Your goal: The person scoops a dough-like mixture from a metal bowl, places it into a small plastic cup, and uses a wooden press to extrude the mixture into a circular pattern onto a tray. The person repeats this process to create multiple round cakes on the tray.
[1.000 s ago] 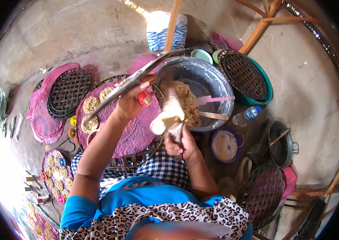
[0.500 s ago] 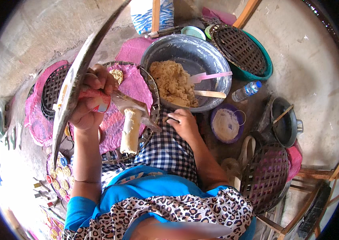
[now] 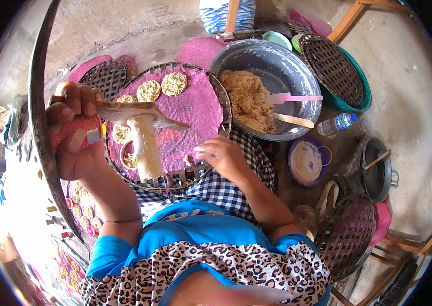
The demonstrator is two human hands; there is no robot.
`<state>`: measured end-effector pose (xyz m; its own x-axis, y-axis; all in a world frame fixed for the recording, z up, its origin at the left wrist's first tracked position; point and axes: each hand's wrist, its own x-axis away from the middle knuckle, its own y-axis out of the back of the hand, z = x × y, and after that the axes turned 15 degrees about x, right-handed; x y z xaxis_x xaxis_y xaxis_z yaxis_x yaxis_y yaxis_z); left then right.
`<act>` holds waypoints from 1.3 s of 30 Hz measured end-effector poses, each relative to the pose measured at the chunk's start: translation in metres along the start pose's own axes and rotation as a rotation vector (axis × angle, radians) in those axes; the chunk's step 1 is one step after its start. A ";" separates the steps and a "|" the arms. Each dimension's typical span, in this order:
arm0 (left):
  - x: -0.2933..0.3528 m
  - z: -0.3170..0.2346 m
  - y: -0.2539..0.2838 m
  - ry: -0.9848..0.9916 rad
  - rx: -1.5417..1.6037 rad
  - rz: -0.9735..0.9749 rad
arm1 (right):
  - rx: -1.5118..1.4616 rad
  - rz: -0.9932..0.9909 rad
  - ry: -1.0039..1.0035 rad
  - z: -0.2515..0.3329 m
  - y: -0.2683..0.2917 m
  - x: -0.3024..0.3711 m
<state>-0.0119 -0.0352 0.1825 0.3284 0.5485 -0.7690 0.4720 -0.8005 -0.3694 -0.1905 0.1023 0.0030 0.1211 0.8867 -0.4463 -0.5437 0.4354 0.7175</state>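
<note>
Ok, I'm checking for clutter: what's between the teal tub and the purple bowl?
The head view shows a clear, blue-capped bottle between the teal tub and purple bowl.

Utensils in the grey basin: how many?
2: a pink utensil and, below it in view, a beige utensil, both reaching the basin's right rim. More may be buried in the mixture.

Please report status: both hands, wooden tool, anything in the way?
Left hand closed on wooden tool. Right hand by tray, looks empty. Cream cylinder on tool; no clear obstruction seen.
</note>
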 end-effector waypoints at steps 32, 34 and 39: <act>0.037 0.038 0.049 0.156 -0.022 -0.020 | -0.603 -0.975 -1.179 -0.109 0.068 0.106; 0.040 0.045 0.047 0.162 -0.024 -0.066 | -0.880 -0.966 -1.332 -0.123 0.056 0.113; 0.037 0.043 0.041 0.103 -0.070 0.067 | -1.299 -0.794 -1.267 -0.148 0.047 0.095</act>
<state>-0.0150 -0.0582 0.1165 0.4419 0.5192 -0.7315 0.5011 -0.8193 -0.2788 -0.3275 0.1843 -0.0845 0.6983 0.4239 0.5768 -0.1804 0.8840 -0.4312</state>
